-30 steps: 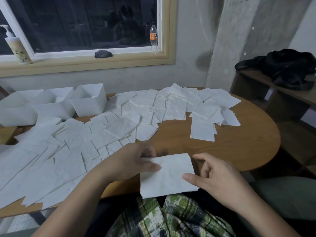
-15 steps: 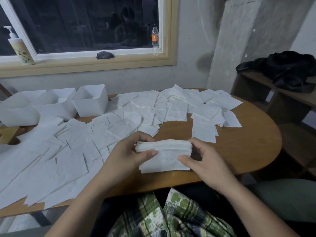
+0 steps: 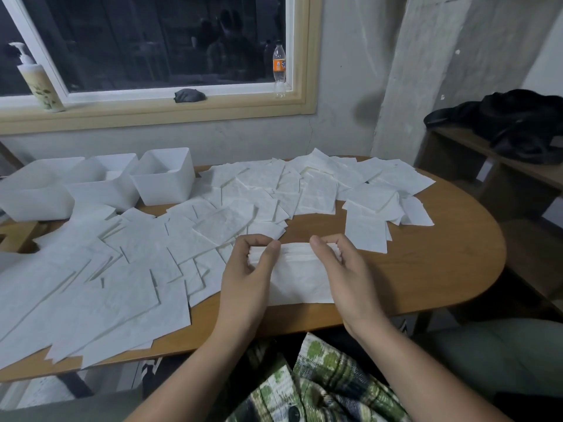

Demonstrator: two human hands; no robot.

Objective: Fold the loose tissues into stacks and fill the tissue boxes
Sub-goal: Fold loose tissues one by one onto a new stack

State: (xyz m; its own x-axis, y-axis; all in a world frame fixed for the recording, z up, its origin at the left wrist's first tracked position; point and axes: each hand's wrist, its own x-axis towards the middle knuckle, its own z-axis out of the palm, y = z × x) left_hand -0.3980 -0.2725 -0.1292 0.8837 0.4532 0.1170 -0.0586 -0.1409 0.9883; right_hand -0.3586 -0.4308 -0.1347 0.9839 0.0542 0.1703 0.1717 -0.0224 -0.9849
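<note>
We see the left hand (image 3: pixel 246 278) and the right hand (image 3: pixel 344 278) a little apart, each pinching one end of the folded tissue stack (image 3: pixel 297 272) between thumb and curled fingers, the stack resting on the wooden table (image 3: pixel 441 269) near its front edge. Just beyond and to the left, loose tissues (image 3: pixel 122 284) lie spread over most of the tabletop, overlapping one another. At the far left we count three white tissue boxes (image 3: pixel 164 181) side by side, and on the windowsill a pump bottle (image 3: pixel 39 83), a dark cloth (image 3: pixel 189 95) and an orange-labelled bottle (image 3: pixel 279 71).
</note>
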